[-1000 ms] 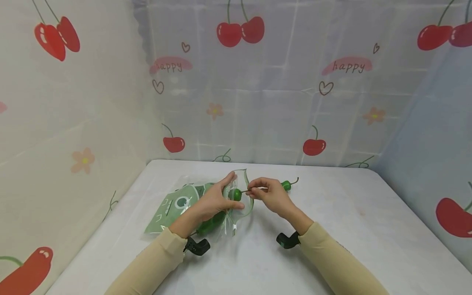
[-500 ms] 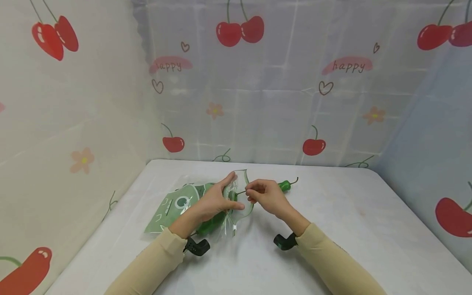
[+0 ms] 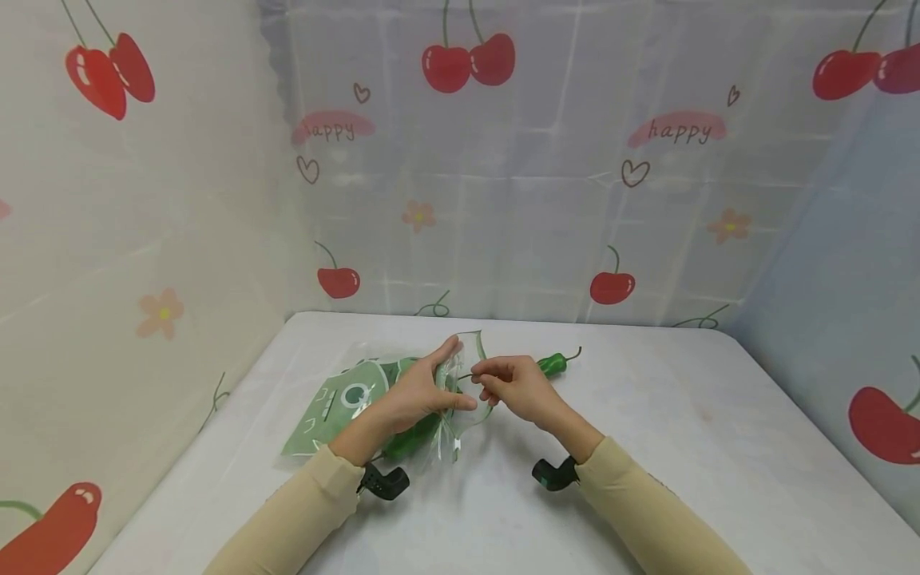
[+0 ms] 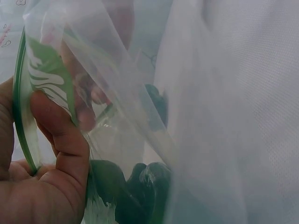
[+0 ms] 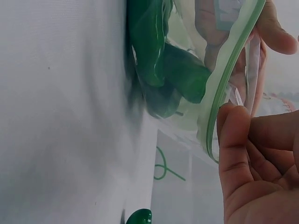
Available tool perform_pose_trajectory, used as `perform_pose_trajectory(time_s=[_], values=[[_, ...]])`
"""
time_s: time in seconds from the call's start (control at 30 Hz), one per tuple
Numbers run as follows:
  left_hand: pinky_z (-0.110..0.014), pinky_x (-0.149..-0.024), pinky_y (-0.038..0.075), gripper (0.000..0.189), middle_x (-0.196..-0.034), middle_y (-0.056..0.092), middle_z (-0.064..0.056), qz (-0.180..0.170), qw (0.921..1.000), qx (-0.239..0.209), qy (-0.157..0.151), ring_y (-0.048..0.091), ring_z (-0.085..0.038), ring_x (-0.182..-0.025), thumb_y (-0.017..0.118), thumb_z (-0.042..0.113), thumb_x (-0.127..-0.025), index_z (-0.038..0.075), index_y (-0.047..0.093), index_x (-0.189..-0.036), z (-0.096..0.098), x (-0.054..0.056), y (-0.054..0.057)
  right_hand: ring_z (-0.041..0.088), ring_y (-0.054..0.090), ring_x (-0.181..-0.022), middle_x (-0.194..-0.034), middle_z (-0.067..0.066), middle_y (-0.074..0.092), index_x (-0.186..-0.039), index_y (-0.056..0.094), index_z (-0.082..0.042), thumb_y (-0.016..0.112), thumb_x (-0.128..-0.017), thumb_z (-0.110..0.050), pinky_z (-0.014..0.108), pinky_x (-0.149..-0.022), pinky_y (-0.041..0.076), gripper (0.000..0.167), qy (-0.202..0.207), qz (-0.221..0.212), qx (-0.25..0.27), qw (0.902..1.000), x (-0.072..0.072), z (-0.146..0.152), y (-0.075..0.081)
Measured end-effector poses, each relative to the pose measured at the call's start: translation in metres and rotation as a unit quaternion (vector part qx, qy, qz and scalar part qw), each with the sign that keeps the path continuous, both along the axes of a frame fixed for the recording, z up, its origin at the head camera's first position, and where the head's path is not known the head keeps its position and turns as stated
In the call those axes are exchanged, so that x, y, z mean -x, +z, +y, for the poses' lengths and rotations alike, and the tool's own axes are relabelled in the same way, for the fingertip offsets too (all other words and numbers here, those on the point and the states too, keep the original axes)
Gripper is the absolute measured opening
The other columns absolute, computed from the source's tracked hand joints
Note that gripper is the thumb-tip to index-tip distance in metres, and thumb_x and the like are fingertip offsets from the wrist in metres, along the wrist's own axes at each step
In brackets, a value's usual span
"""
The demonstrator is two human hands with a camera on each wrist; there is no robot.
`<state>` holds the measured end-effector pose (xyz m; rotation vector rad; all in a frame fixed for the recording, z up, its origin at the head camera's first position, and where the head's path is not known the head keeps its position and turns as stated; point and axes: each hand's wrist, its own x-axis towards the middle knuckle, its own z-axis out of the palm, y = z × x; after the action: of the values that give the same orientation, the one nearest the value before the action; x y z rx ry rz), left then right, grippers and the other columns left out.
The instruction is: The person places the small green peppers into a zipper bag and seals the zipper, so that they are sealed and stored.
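A clear zip bag (image 3: pixel 319 423) with a green printed pattern lies on the white table. At its mouth my left hand (image 3: pixel 413 395) grips the bag, thumb and forefinger spread along the opening. Several green chili peppers (image 5: pixel 149 42) are inside, visible through the plastic. With bent fingertips my right hand (image 3: pixel 516 387) pinches a pepper's thin stem (image 3: pixel 465 376) right at the bag's mouth; that pepper's body is hidden behind the left hand and the plastic. Close up, the green zip strip (image 5: pixel 224 79) runs beside the right fingertips.
Another green chili pepper (image 3: pixel 555 365) lies on the table just beyond the right hand, its stem pointing right. The white tabletop (image 3: pixel 683 415) extends to the right. Cherry-printed curtains (image 3: pixel 532 200) stand behind and at both sides.
My right hand has moved left and slightly nearer, pushing the pepper into the bag; its green top has gone from sight and only the stem shows. The left hand stays in place.
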<state>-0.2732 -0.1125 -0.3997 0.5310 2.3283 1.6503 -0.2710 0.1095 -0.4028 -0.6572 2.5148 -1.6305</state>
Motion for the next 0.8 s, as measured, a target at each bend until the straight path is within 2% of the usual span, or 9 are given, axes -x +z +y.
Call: perform_pose_trajectory(time_s=[0.13,0.27,0.37,0.47,0.5,0.6,0.67,0.73,0.8], values=[[-0.039,-0.091,0.044,0.116,-0.170,0.025,0.011,0.001,1.0000,-0.004,-0.002,0.023,-0.021,-0.152,0.092,0.018,-0.079,0.025,0.016,-0.167,0.0002,-0.0003,-0.0007,0.032,0.071,-0.083,-0.117,0.022,0.074,-0.126,0.070,0.002,0.060,-0.103,-0.004,0.032,-0.073,0.061,0.026,0.014,-0.002,0.003,0.9999,0.0002,-0.0002,-0.0012],[-0.049,-0.113,0.037,0.119,-0.170,0.025,0.011,0.002,1.0000,-0.005,-0.002,0.014,-0.020,-0.159,0.094,0.023,-0.077,0.025,0.016,-0.167,0.0001,-0.0001,-0.0013,0.039,0.070,-0.086,-0.120,0.028,0.071,-0.127,0.069,0.003,0.058,-0.104,-0.004,0.031,-0.071,0.060,0.027,0.023,-0.004,0.008,0.9997,-0.0006,-0.0013,-0.0026],[-0.054,-0.125,0.023,0.121,-0.170,0.025,0.012,0.000,0.9999,-0.010,-0.004,0.009,-0.020,-0.160,0.095,0.024,-0.075,0.026,0.016,-0.167,-0.0001,0.0000,-0.0009,0.033,0.071,-0.081,-0.118,0.027,0.072,-0.125,0.071,0.002,0.059,-0.104,-0.005,0.037,-0.072,0.061,0.025,0.016,-0.002,0.006,0.9998,-0.0011,-0.0030,-0.0036],[-0.054,-0.126,0.022,0.120,-0.170,0.025,0.011,-0.003,0.9998,-0.017,-0.009,0.008,-0.020,-0.160,0.095,0.024,-0.075,0.028,0.017,-0.167,-0.0006,-0.0002,-0.0006,0.022,0.069,-0.072,-0.113,0.024,0.074,-0.121,0.074,0.000,0.060,-0.104,-0.007,0.044,-0.070,0.060,0.023,0.003,0.006,-0.007,1.0000,-0.0012,-0.0050,-0.0047],[-0.052,-0.125,0.023,0.120,-0.170,0.025,0.011,-0.002,0.9998,-0.017,-0.011,0.009,-0.019,-0.160,0.095,0.024,-0.075,0.029,0.018,-0.166,-0.0007,-0.0002,-0.0005,0.020,0.068,-0.069,-0.110,0.022,0.075,-0.119,0.075,-0.002,0.061,-0.103,-0.008,0.044,-0.067,0.060,0.022,-0.004,0.009,-0.014,0.9998,-0.0014,-0.0058,-0.0049],[-0.043,-0.105,0.045,0.118,-0.171,0.025,0.010,-0.003,0.9997,-0.019,-0.016,0.020,-0.020,-0.155,0.095,0.025,-0.075,0.032,0.019,-0.166,-0.0013,-0.0001,-0.0007,0.029,0.067,-0.065,-0.099,0.015,0.078,-0.113,0.077,-0.005,0.065,-0.102,-0.010,0.036,-0.058,0.055,0.018,-0.021,0.017,-0.039,0.9989,-0.0027,-0.0078,-0.0048],[-0.034,-0.087,0.047,0.118,-0.171,0.025,0.010,-0.003,0.9997,-0.017,-0.017,0.024,-0.020,-0.150,0.095,0.026,-0.075,0.033,0.019,-0.166,-0.0015,0.0002,-0.0007,0.038,0.066,-0.066,-0.092,0.012,0.078,-0.111,0.078,-0.007,0.068,-0.100,-0.012,0.030,-0.055,0.049,0.016,-0.035,0.021,-0.055,0.9977,-0.0036,-0.0089,-0.0044],[-0.032,-0.072,0.045,0.118,-0.170,0.025,0.011,-0.005,0.9997,-0.017,-0.017,0.028,-0.023,-0.144,0.095,0.025,-0.075,0.033,0.019,-0.165,-0.0015,0.0002,-0.0007,0.043,0.066,-0.068,-0.087,0.013,0.077,-0.110,0.079,-0.007,0.070,-0.098,-0.014,0.028,-0.054,0.044,0.016,-0.046,0.027,-0.067,0.9963,-0.0045,-0.0093,-0.0036],[-0.031,-0.074,0.044,0.118,-0.170,0.026,0.013,-0.004,0.9998,-0.016,-0.015,0.027,-0.021,-0.145,0.095,0.026,-0.075,0.034,0.020,-0.165,-0.0013,0.0000,-0.0004,0.038,0.065,-0.063,-0.083,0.015,0.075,-0.108,0.079,-0.007,0.073,-0.097,-0.016,0.028,-0.054,0.043,0.016,-0.056,0.035,-0.078,0.9947,-0.0045,-0.0094,-0.0033]])
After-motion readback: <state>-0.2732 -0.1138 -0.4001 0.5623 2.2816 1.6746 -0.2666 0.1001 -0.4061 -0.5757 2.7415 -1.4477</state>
